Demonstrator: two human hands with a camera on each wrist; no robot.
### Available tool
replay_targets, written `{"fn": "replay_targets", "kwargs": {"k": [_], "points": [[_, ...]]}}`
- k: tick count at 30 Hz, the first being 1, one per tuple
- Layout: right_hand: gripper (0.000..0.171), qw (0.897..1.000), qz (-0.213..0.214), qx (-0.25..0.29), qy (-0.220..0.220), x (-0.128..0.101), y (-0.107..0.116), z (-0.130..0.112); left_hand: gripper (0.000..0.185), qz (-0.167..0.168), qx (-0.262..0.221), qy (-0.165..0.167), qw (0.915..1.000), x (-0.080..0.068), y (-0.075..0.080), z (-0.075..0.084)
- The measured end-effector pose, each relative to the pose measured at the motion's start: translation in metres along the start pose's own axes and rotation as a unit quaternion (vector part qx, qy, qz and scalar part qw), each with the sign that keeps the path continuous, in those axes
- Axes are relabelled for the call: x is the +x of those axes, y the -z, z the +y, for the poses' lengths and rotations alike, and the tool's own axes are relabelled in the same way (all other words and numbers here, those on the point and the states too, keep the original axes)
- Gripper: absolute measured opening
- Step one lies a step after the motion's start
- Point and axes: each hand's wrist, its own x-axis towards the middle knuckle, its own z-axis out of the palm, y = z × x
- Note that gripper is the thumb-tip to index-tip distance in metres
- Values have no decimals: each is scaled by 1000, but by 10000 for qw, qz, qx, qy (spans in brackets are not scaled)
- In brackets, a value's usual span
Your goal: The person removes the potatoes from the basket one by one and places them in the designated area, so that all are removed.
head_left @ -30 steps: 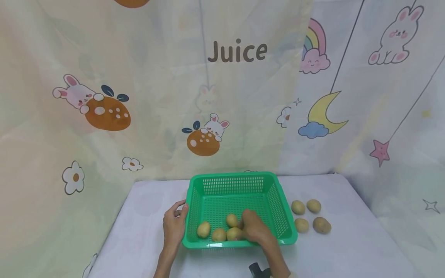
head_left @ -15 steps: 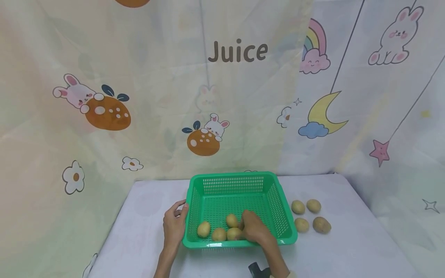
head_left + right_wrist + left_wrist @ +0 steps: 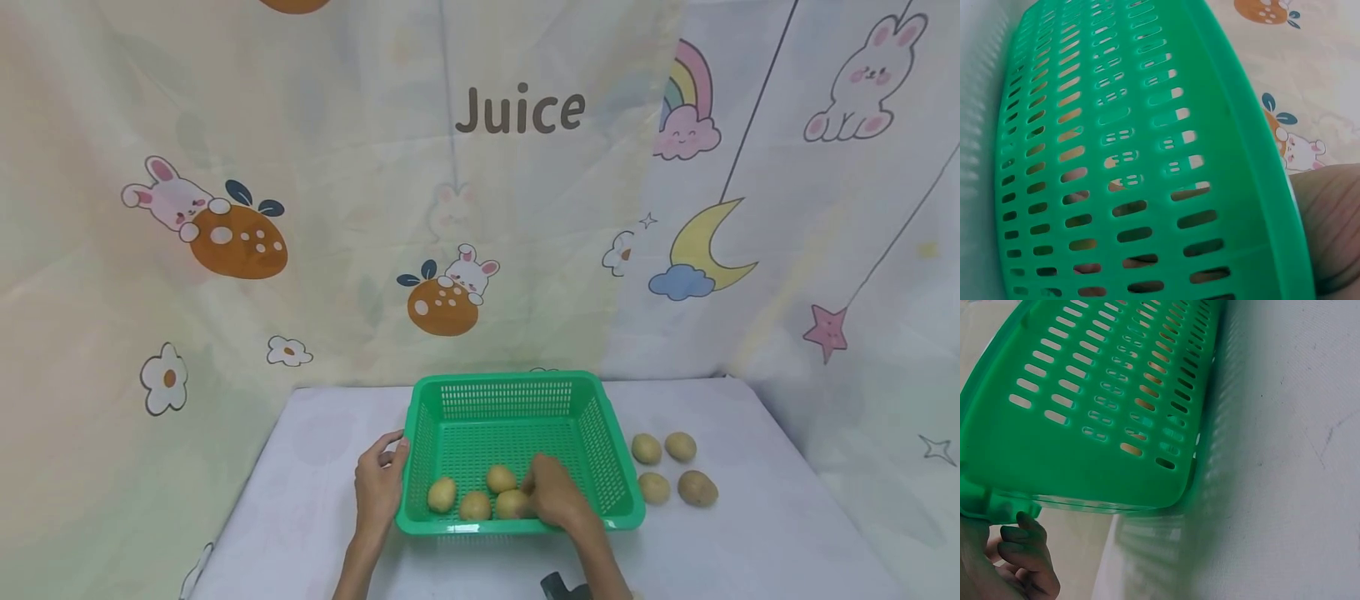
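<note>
A green plastic basket [image 3: 517, 527] with slotted walls stands on the white table. My left hand [image 3: 378, 483] holds its left rim, thumb on top; in the left wrist view curled fingers [image 3: 1029, 556] show by the rim. Inside the basket, my right hand [image 3: 558, 496] reaches over the front rim and grips a potato [image 3: 510, 504] from its right side. Its fingertips are partly hidden. Three more potatoes lie close by on the basket floor: one at left [image 3: 442, 495], one in front [image 3: 476, 506], one behind [image 3: 501, 478].
Several potatoes lie on the table [image 3: 750, 533] right of the basket, the nearest-placed one [image 3: 697, 488] darker. A dark object [image 3: 557, 586] shows at the bottom edge beside the right forearm. A printed curtain [image 3: 525, 208] hangs behind the table.
The whole head view shifts slightly right. The gripped potato moves a little right with my right hand, away from the neighbouring potatoes. My left hand keeps its place on the rim.
</note>
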Motion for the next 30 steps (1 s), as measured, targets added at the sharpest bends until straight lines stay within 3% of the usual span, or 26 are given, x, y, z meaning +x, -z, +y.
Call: {"fn": "replay_targets", "kwargs": {"k": [17,30], "points": [[44,9977,380,556,-115,-7,22,3,38,-57,117,-21,9999,1,1,2],[49,9828,946,1581,131,-12,35,9,38,-44,134,-42,9999,0,1,2]]}}
